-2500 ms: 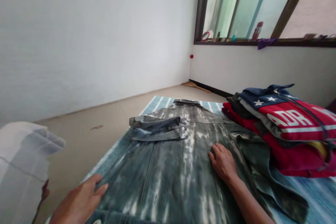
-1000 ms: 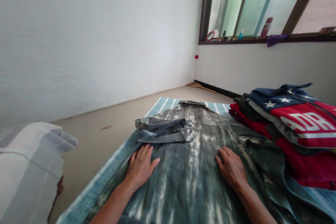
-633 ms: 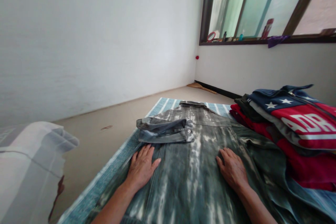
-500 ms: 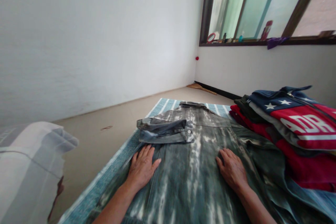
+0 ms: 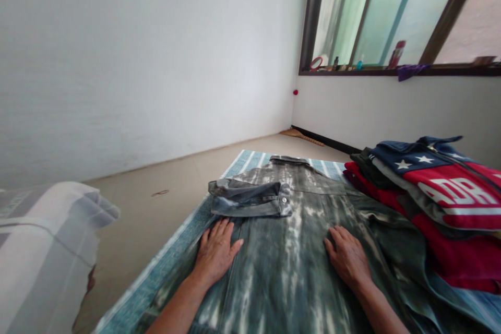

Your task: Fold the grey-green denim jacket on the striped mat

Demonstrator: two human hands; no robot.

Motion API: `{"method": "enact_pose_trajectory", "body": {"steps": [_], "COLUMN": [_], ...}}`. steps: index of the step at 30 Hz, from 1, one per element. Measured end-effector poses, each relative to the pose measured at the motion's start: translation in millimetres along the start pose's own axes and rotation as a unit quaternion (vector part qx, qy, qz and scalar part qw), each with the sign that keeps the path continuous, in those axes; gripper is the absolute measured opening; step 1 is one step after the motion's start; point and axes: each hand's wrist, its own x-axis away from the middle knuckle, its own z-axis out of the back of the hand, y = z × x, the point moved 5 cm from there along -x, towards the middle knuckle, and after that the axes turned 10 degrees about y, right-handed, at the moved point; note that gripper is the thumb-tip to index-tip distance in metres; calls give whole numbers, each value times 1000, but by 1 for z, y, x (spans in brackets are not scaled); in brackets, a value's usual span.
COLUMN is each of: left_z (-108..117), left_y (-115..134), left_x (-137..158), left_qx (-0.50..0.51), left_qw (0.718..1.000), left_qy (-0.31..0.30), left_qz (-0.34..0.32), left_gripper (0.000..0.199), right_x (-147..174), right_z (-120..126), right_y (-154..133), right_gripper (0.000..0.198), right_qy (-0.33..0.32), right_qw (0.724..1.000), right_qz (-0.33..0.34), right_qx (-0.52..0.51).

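Note:
A green-grey denim jacket [image 5: 289, 255] with whitish streaks lies spread flat, back side up, its collar at the far end. One sleeve [image 5: 250, 201] is folded across the upper left of its back, the buttoned cuff near the middle. My left hand [image 5: 218, 248] rests flat on the jacket just below that folded sleeve, fingers stretched out. On the right part of the back lies my right hand [image 5: 348, 253], palm down, with its fingers extended. The other sleeve [image 5: 395, 229] runs out to the right, beside the clothes pile.
Beneath the jacket is a blue striped mat [image 5: 156, 266]. A stack of folded clothes [image 5: 442, 193], topped by a red and navy jacket, stands at the right. A grey-and-white cloth bundle [image 5: 47, 250] is at the left. A window sill [image 5: 376, 70] holds small items.
The view has tilted slightly, so everything sits a little lower in the picture. Both hands stay flat in about the same places on the jacket.

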Motion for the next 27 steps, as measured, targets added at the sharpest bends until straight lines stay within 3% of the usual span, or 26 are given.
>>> {"method": "enact_pose_trajectory", "body": {"steps": [9,27], "left_z": [-3,-2], "left_y": [-3,-3], "left_x": [-1,0], "left_qx": [18,13], "left_qw": [1000,1000], "left_qy": [24,17], "left_qz": [-3,6], "left_gripper": [50,49], "right_x": [0,0], "right_z": [1,-2], "right_y": [-1,0], "right_gripper": [42,43], "right_qy": [14,16], "right_qw": [1000,1000], "right_qz": [2,4], "right_qx": [-2,-2]}}
